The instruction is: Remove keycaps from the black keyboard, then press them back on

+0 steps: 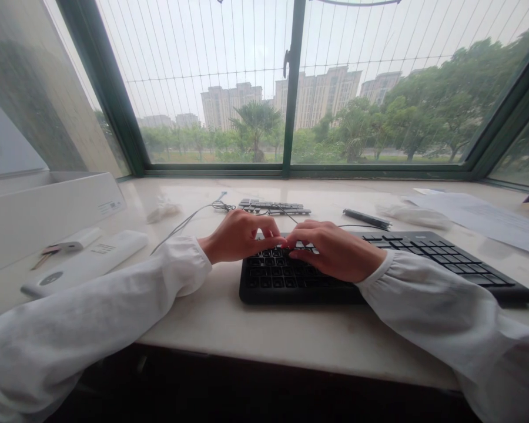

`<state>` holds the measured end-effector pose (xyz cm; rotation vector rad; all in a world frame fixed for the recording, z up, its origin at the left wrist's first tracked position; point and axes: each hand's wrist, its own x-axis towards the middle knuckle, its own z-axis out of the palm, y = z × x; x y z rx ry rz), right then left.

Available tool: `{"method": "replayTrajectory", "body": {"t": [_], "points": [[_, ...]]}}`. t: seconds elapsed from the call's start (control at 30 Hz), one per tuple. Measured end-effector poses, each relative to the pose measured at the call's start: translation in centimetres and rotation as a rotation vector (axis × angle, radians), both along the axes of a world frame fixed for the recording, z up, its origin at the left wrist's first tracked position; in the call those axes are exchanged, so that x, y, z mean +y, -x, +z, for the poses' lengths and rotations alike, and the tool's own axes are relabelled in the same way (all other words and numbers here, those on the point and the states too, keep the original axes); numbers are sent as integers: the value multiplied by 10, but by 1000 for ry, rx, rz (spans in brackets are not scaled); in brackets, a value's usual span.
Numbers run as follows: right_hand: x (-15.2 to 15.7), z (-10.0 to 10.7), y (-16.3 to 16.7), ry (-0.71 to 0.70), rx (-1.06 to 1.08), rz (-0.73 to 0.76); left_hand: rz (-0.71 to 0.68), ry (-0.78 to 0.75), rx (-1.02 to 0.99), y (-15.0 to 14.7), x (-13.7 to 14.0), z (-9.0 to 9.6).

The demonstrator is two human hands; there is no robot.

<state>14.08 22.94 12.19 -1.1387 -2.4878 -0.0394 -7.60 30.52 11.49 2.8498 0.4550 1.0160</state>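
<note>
A black keyboard lies on the pale sill-like counter. At its left part the keycaps are off and the square sockets show; caps remain on the right part. Over its upper left area both hands meet, fingertips close together. My left hand comes from the left with thumb and fingers brought together. My right hand rests over the middle of the keyboard, its fingers curled in toward the left fingertips. Whatever lies between the fingertips is too small or hidden to make out. Behind the hands, loose dark keycaps lie in rows.
A cable runs behind my left hand. At left are a white box, a white flat device and crumpled clear plastic. A dark narrow strip, more plastic and paper sheets lie behind the keyboard.
</note>
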Motion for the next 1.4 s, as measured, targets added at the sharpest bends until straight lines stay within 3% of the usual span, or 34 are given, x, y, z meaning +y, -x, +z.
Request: {"method": "replayTrajectory", "body": {"t": [0.63,0.83,1.13,1.4], "points": [[0,6,3,-100,-95,91,-29,-67,12,1,2,1],[0,6,0,-51,-27,73,-206,-161,92,5,1,6],[1,1,1,9,9,92,-256,-170,171,8,4,6],[0,5,-2,46,1,111,-244,-241,92,6,3,5]]}}
